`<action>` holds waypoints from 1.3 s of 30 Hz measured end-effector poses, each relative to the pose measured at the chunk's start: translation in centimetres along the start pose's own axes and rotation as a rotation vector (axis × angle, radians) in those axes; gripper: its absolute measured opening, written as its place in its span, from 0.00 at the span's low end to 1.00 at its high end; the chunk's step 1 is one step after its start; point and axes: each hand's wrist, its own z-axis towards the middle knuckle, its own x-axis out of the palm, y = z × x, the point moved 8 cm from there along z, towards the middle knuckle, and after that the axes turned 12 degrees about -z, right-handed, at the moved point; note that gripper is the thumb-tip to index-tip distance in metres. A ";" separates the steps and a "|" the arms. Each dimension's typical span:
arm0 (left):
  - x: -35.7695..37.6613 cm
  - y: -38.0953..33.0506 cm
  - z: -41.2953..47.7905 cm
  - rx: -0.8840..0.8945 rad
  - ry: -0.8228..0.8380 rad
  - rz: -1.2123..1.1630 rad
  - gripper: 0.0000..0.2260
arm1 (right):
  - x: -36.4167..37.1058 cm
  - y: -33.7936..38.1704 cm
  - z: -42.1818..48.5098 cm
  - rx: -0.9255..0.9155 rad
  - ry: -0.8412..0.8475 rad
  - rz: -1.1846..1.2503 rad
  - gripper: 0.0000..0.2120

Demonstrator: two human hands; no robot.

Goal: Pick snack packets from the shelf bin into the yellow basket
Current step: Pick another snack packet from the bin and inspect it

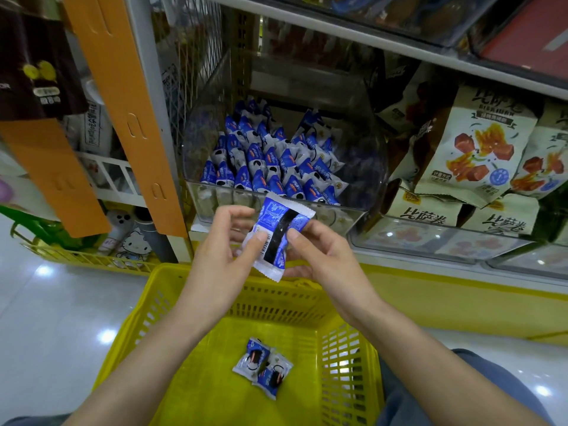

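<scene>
We hold one blue snack packet [278, 238] over the far rim of the yellow basket [270, 305], the grip of our left hand [226, 245] and right hand [321, 252] clamped only on its edges, so it could slip and fall outside, on the floor [61, 318].

head: worn high | faces forward-down | close over yellow basket [344, 358]

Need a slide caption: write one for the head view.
Left hand and right hand pinch a blue packet over the yellow basket, two packets inside, shelf bin behind.
</scene>
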 end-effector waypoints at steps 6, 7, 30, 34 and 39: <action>1.0 -0.6 -0.8 0.113 0.065 0.281 0.19 | 0.1 -0.1 0.1 -0.019 0.005 0.013 0.13; 1.0 -0.6 -0.8 0.113 0.077 0.283 0.18 | 0.2 0.0 0.1 -0.030 0.015 0.002 0.14; 1.8 -3.6 -1.9 0.313 0.131 0.728 0.14 | 1.1 0.1 0.0 -0.224 0.065 -0.269 0.14; 1.0 -2.9 -1.4 0.277 0.076 0.621 0.06 | 1.1 -0.4 -0.1 -0.212 0.074 -0.332 0.14; 0.5 -1.7 -0.9 0.206 0.017 0.477 0.07 | 0.9 -0.5 0.0 -0.216 0.033 -0.334 0.11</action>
